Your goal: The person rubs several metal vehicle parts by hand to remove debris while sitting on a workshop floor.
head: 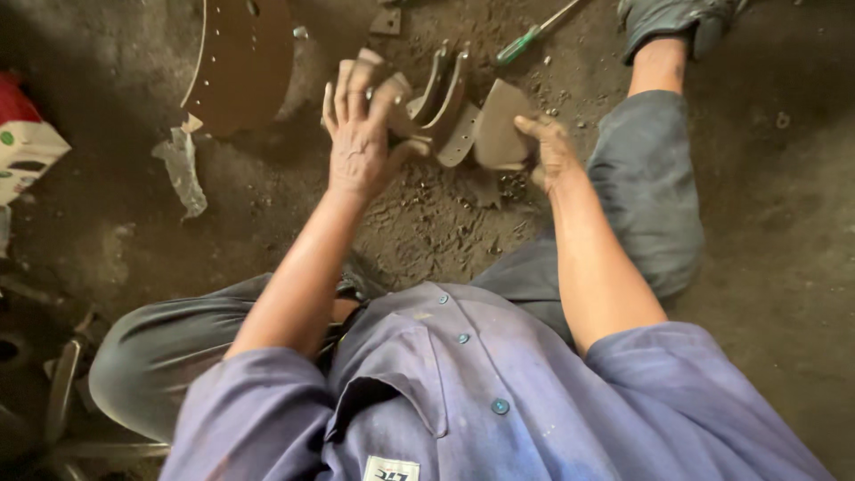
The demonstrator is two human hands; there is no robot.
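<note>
I sit on a dirty workshop floor with several curved brown metal shoe-like parts [443, 93] standing on edge in front of me. My left hand [360, 134] rests on the left side of this group, fingers spread over a curved piece [385, 89]. At the right end my right hand [549, 147] grips the edge of a brown curved lining piece [497, 125]. Both forearms reach forward over my blue work shirt.
A large curved brown plate with holes [240, 58] lies at the upper left, with a crumpled rag [183, 169] below it. A green-handled screwdriver [530, 37] lies at the top centre. My right leg and shoe [672, 22] stretch out right. Metal bars [62, 392] lie lower left.
</note>
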